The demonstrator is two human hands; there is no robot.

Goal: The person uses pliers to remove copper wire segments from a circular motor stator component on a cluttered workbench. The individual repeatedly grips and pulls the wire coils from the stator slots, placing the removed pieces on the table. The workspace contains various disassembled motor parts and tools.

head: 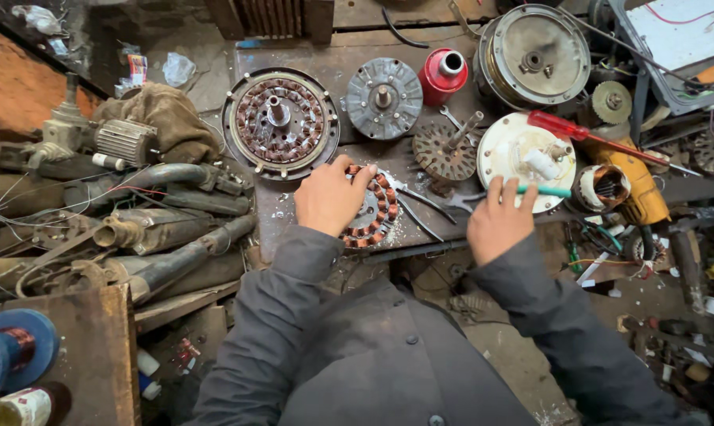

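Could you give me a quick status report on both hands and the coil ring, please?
Left hand flat on copper-wound stator ring, steadying it. Right hand grips green-handled tool beside white round cover. Pliers lie against the ring's right side.

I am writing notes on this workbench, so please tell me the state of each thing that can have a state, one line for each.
Left hand: resting on the copper-wound stator, which lies flat.
Right hand: closed on a green-handled tool.
Pliers: lying slightly open.
Large wound stator: flat, windings exposed.
Red screwdriver: lying across the white cover plate.
Red spool: upright.
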